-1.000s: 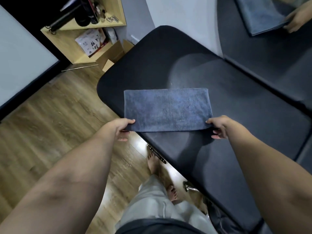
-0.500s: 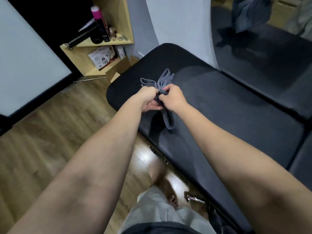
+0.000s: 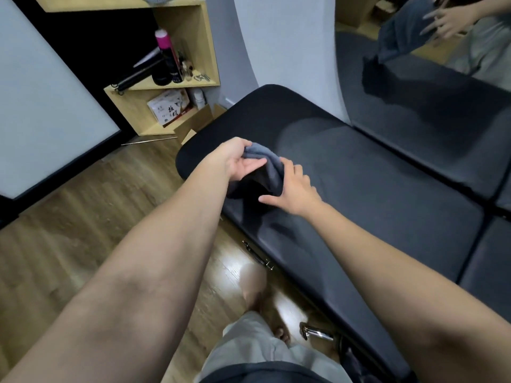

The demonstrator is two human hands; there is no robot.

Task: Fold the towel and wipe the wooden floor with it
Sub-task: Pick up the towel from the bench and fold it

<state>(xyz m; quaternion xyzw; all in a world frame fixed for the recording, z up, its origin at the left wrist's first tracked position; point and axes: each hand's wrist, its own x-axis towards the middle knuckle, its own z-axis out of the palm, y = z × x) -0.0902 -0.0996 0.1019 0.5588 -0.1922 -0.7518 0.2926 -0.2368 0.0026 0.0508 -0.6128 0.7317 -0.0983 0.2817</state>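
From the head camera I see the grey towel (image 3: 266, 172) bunched up and lifted just above the near end of the black padded table (image 3: 359, 189) — the left hand (image 3: 239, 161) has its grip curled round the upper part, palm turned up. The right hand (image 3: 293, 186) lies against the towel's right side with fingers spread and fairly straight, its grip not closed on it. Beside the table is the wooden floor (image 3: 83, 217) — a wooden shelf (image 3: 193, 51) stands at the far wall.
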